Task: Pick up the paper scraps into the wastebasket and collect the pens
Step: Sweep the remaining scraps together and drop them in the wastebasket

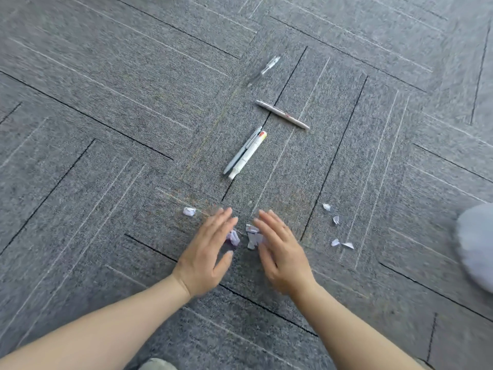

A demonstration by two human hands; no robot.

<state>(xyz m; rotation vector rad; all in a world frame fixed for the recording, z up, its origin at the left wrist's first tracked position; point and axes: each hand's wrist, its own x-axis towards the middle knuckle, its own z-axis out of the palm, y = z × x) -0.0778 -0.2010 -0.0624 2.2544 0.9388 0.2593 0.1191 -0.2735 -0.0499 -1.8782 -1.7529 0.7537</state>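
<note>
White paper scraps (252, 236) lie on the grey carpet between my two hands. My left hand (206, 252) is open with its palm facing right, touching a scrap (234, 237). My right hand (280, 252) is open, palm facing left, beside the scrap pile. One scrap (189, 211) lies further left, and several more (335, 219) lie to the right. Beyond the hands, two white pens (246, 153) lie side by side. A pinkish pen (282, 114) and a clear pen (266, 68) lie further away.
A pale rounded object (476, 247), blurred, sits at the right edge; I cannot tell whether it is the wastebasket. Grey carpet tiles (106, 129) with dark seams cover the floor all around. A bit of my clothing (157, 364) shows at the bottom edge.
</note>
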